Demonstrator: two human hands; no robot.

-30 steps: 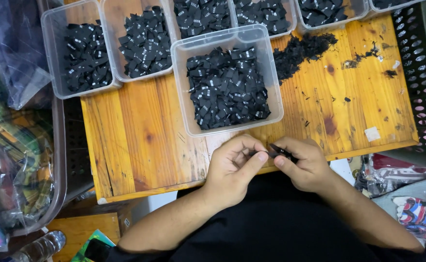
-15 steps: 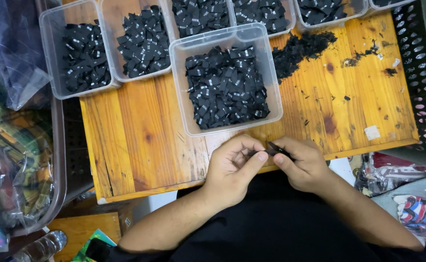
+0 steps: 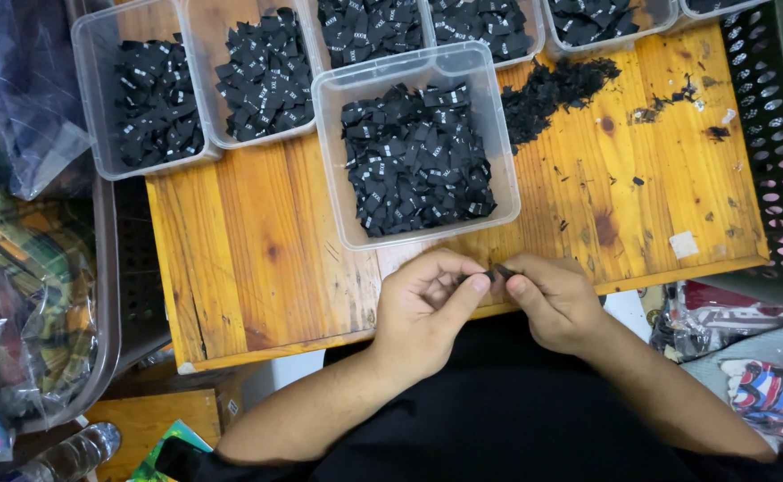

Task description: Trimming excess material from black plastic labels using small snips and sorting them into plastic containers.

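Left fingers: thumb and forefinger pressed together on one end of a small black label, tips aimed toward the other hand.
Right fingers: thumb and forefinger closed on the label's other end, meeting the left fingertips almost nose to nose.
Black label: tiny dark strip, mostly hidden by the fingertips; long axis running roughly left to right, parallel to the bench's near edge; which end faces up, impossible to tell.
Label position: pinched between both hands, just above the near edge of the bench, directly below the closest tub.
Left hand: curled, back of hand upward, forearm coming in from lower left.
Right hand: curled likewise, forearm coming in from lower right.
Bench: orange-stained wooden planks, marked with dark specks.
Nearest tub: clear square plastic container, heaped with matching black labels, just beyond the hands.
Other tubs: row of clear containers along the far edge, also holding black labels.
Loose pile: black scraps scattered on bare wood, right of the nearest tub.
Crate: perforated plastic wall at far right.
Bagged fabric: plastic-wrapped cloth at far left.
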